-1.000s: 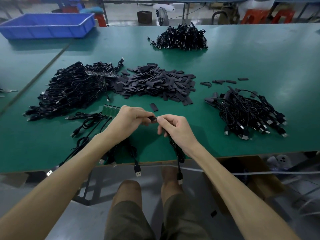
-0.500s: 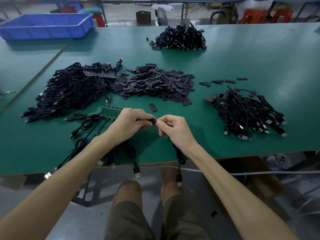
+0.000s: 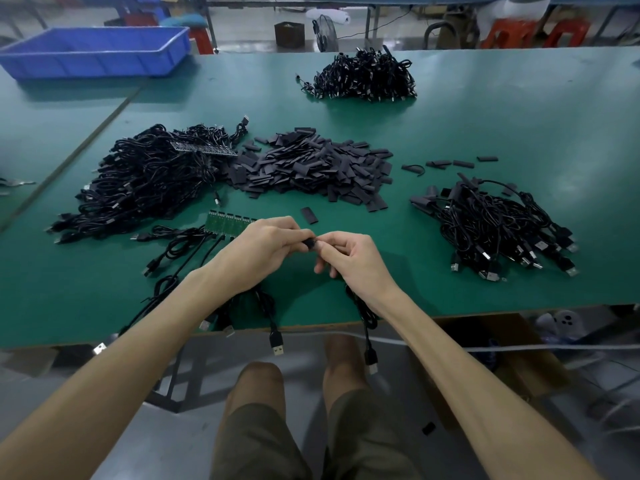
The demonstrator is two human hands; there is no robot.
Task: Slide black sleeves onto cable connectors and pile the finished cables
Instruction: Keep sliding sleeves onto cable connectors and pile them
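Nearest me, a cable runs from under my right palm, over the edge of the green table, and hangs in front of my knees. A second plug dangles to its left.

Above the table's near edge, my left hand and right hand meet at the fingertips. Each pinches one end of a black sleeve between thumb and forefinger, and the other fingers are curled. I cannot tell whether the connector is inside it.

Just beyond my left hand lies a strip of green circuit boards, with one loose sleeve near it. Further on, the heap of sleeves sits in the middle. It touches a tangle of cables on its left, and the pile of finished cables lies well apart on the right. Another cable heap and a blue bin stand at the far end.
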